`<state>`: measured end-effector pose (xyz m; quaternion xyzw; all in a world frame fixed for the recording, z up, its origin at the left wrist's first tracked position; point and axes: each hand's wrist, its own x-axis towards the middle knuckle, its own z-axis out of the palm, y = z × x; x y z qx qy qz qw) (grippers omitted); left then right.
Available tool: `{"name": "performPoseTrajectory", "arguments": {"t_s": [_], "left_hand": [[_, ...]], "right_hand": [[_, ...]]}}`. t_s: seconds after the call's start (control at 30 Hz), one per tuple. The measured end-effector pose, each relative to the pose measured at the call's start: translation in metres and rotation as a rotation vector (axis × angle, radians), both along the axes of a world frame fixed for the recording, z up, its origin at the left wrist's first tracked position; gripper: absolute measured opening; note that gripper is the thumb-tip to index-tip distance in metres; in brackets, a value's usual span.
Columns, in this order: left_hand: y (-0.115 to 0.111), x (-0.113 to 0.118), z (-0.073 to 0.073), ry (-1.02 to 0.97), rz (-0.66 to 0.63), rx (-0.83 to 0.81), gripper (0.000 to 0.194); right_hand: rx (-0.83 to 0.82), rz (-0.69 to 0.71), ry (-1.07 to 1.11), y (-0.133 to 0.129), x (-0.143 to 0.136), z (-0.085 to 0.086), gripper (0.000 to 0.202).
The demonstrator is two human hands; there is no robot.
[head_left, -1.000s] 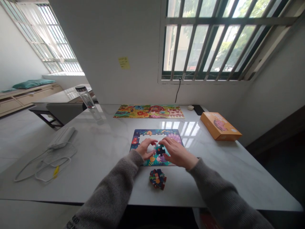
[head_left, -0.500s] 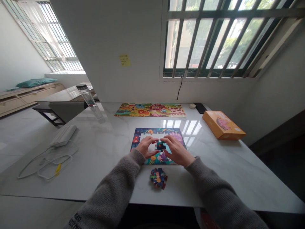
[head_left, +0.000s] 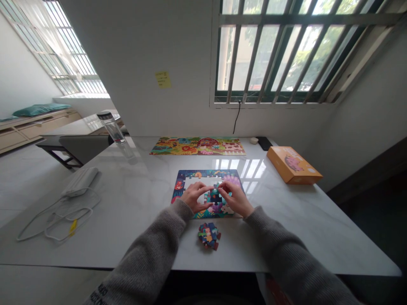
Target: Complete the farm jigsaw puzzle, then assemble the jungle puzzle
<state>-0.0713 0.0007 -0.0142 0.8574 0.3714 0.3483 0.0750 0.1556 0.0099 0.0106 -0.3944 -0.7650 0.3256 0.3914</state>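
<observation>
A jigsaw puzzle (head_left: 206, 173) with a dark blue, sea-coloured border lies partly assembled in front of me, with a pale bare area in its middle. My left hand (head_left: 194, 197) rests over its left part, thumb and forefinger spread around a small joined cluster of dark teal pieces (head_left: 215, 198). On the other side, my right hand (head_left: 234, 198) pinches a teal puzzle piece (head_left: 216, 186) at the cluster's upper edge. Whether that piece is fitted in cannot be made out. Nearer to me sits a small heap of loose puzzle pieces (head_left: 209, 236).
A long farm-animal puzzle (head_left: 197, 146) lies along the wall. An orange box (head_left: 294, 165) and a black phone (head_left: 263, 143) are at the right. To the left are a glass bottle (head_left: 111, 128) and a white power bank (head_left: 81, 181) with a looped cable (head_left: 47, 233).
My right hand's fingers have drawn together into a pinch, and a teal piece now shows at their tips. The left hand keeps its spread. The whole view has shifted slightly.
</observation>
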Motion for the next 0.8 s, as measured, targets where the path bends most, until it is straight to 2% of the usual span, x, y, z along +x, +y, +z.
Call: {"name": "performPoseTrajectory", "arguments": {"t_s": [0.2, 0.33, 0.4, 0.57, 0.7, 0.8], "left_hand": [[0.0, 0.0, 0.001, 0.037, 0.001, 0.057, 0.051], [-0.003, 0.001, 0.006, -0.107, 0.046, 0.068, 0.041], [-0.004, 0.003, 0.008, -0.176, 0.07, 0.052, 0.043], [-0.002, 0.007, 0.003, -0.069, 0.073, 0.044, 0.056], [0.001, 0.006, -0.002, -0.056, 0.082, 0.081, 0.045], [0.001, 0.006, -0.001, -0.055, 0.066, 0.058, 0.045]], "right_hand": [[-0.194, 0.08, 0.077, 0.004, 0.0, -0.005, 0.036], [-0.379, 0.094, 0.225, 0.005, -0.001, -0.004, 0.045], [-0.424, 0.071, 0.281, 0.004, -0.002, -0.002, 0.047], [-0.436, 0.015, 0.328, -0.002, -0.009, -0.003, 0.046], [-0.399, 0.014, 0.283, -0.004, -0.012, -0.008, 0.043], [-0.365, 0.032, 0.272, -0.003, -0.011, -0.008, 0.042]]}}
